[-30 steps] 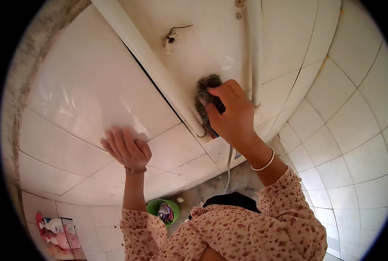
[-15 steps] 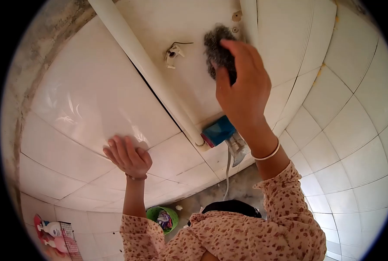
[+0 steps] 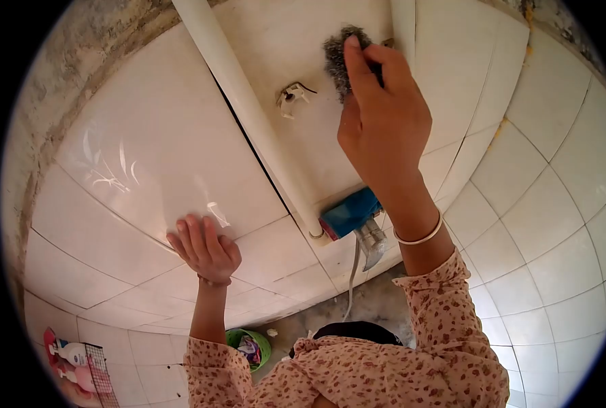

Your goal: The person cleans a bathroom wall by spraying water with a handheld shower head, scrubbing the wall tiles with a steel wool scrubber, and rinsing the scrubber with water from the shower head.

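My right hand (image 3: pixel 391 115) grips a dark grey steel wool scrubber (image 3: pixel 338 60) against the pale wall between two white pipes. Left of the scrubber, a small white bracket with a dark wire (image 3: pixel 290 98) is fixed to the wall. My left hand (image 3: pixel 204 246) lies flat on the white tiles (image 3: pixel 160 149), fingers slightly spread, holding nothing. A white pipe (image 3: pixel 248 109) runs diagonally between my hands. Below my right hand, a blue object (image 3: pixel 352 212) sits by the pipe's lower end.
A clear shower head or nozzle (image 3: pixel 371 241) hangs under the blue object with a pale hose (image 3: pixel 353 279). On the floor is a green basket (image 3: pixel 261 345) holding cloth or packets. A wire rack (image 3: pixel 99 367) with bottles is at lower left. Tiled wall (image 3: pixel 554 204) rises at right.
My right hand has moved the scrubber slightly up the wall, and its fingers now pinch it differently. My left hand stays on the tiles. The whole view has shifted a little.
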A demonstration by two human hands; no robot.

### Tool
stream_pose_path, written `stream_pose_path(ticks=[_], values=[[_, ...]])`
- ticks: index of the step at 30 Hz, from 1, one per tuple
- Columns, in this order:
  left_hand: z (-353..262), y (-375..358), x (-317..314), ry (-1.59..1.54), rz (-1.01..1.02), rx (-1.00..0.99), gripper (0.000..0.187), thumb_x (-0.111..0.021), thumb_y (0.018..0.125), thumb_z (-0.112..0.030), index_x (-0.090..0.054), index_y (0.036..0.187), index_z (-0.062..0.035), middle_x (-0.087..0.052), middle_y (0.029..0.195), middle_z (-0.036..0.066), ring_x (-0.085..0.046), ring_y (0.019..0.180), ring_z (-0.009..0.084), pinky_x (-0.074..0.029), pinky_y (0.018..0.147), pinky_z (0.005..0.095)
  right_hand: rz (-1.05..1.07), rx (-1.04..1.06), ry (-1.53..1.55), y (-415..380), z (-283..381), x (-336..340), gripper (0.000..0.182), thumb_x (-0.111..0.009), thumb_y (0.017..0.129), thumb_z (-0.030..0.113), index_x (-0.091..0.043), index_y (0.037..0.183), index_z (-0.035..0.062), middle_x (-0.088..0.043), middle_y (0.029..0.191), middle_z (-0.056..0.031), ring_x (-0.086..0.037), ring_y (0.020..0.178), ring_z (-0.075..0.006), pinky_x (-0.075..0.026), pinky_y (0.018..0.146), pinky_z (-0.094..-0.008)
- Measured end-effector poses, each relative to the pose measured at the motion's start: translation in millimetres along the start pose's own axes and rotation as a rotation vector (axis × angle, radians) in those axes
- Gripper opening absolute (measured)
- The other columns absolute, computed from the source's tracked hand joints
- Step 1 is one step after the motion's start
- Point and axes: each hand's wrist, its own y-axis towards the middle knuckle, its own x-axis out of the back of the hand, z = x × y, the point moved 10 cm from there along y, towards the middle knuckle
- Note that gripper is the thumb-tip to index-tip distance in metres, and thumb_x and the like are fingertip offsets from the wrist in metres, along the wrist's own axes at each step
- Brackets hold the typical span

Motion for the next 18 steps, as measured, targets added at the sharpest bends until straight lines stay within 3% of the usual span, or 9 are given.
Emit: stream_pose_path(ticks=[2,6,9,13,18], values=[[0.4,0.4,-0.3,0.012,0.003,0.007,0.046,-0.04,0.098,-0.018,-0.049,0.133,0.0105,-0.044,0.146,0.03,-0.034,0.143,0.0448,-0.021,0.118,0.0617,-0.039,0.113,-0.002,-7.4,19.2,-2.6,0.038,-0.065,0.076,0.0,-0.071,0.113,0.0046,-0.058,0.096,-0.0025,-0.057,0.067,-0.0179,-0.047,0.053,-0.0295],[1.6,-0.5,-1.5,-0.001,-0.007,0.014,0.046,-0.04,0.098,-0.017,-0.05,0.133,0.0102,-0.044,0.146,0.029,-0.034,0.143,0.0449,-0.021,0.117,0.0618,0.1,0.058,-0.07,-31.7,9.0,-4.8,0.037,-0.066,0.076,0.0,-0.071,0.113,0.0051,-0.059,0.098,-0.0022,-0.058,0.068,-0.0176,-0.047,0.053,-0.0299],[0.9,-0.6,1.2,-0.011,-0.007,0.006,0.045,-0.04,0.097,-0.016,-0.05,0.133,0.0102,-0.044,0.145,0.03,-0.034,0.142,0.0451,-0.021,0.117,0.0619,0.016,0.02,-0.101,0.3,-8.2,4.0,0.037,-0.065,0.077,0.0,-0.07,0.113,0.0053,-0.059,0.097,-0.0015,-0.058,0.069,-0.017,-0.047,0.052,-0.0298],[-0.4,-1.0,0.5,-0.008,-0.002,0.01,0.045,-0.04,0.098,-0.016,-0.051,0.132,0.0104,-0.045,0.144,0.03,-0.035,0.142,0.0455,-0.022,0.117,0.0621,0.028,0.234,-0.116,2.5,22.9,-4.2,0.036,-0.067,0.077,0.002,-0.07,0.113,0.0063,-0.058,0.096,-0.001,-0.055,0.07,-0.0167,-0.045,0.054,-0.0304],[0.0,0.7,0.8,-0.002,-0.012,0.014,0.045,-0.04,0.098,-0.016,-0.051,0.132,0.0112,-0.045,0.144,0.03,-0.035,0.141,0.0459,-0.022,0.117,0.0622,0.127,0.222,-0.048,-27.2,14.3,-5.8,0.04,-0.068,0.075,0.001,-0.072,0.114,0.009,-0.057,0.094,-0.0011,-0.054,0.072,-0.0189,-0.043,0.056,-0.0313]])
